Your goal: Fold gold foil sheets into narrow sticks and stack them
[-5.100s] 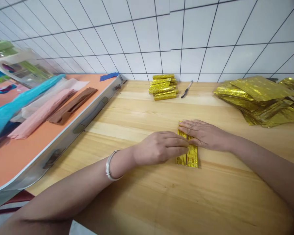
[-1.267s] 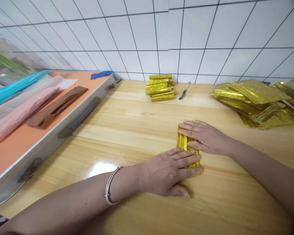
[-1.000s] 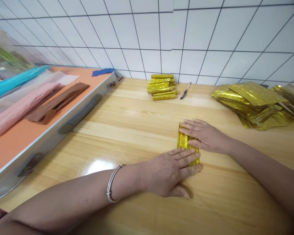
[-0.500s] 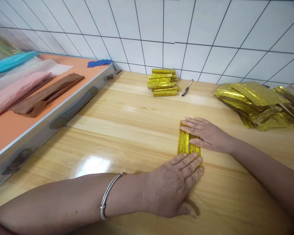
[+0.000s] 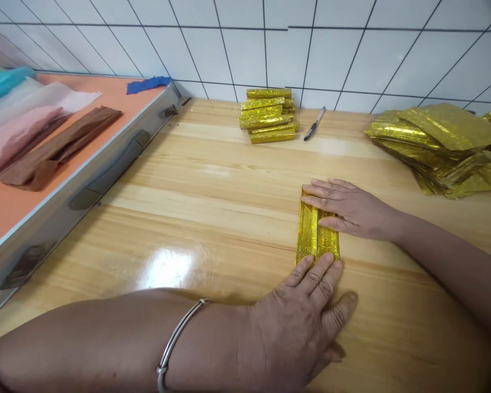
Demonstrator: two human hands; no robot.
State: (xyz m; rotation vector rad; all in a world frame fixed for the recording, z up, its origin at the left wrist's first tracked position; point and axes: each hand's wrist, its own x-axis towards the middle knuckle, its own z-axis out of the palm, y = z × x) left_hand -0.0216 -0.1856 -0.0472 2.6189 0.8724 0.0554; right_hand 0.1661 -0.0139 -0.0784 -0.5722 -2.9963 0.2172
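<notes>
A folded gold foil strip (image 5: pixel 317 236) lies lengthwise near the middle of the tabletop (image 5: pixel 213 218), somewhat toward the right edge. The left hand (image 5: pixel 306 322) lies flat and open, gripping nothing, with its fingertips pressing the strip's near end. The right hand (image 5: pixel 352 210) is equally flat and open, its fingers laid across the far end. A stack (image 5: pixel 268 115) of finished strips sits at the far edge with a pen (image 5: pixel 314 123) just beside it. Loose gold sheets (image 5: pixel 437 144) are heaped at the far right corner, and a case (image 5: pixel 106 169) borders the left edge. As I judge it, the foil is springy and slick: if either hand eases off or presses unevenly, the fold could pop open or skew. A sideways push could also slide the strip on the glossy wood and leave a crooked crease.
</notes>
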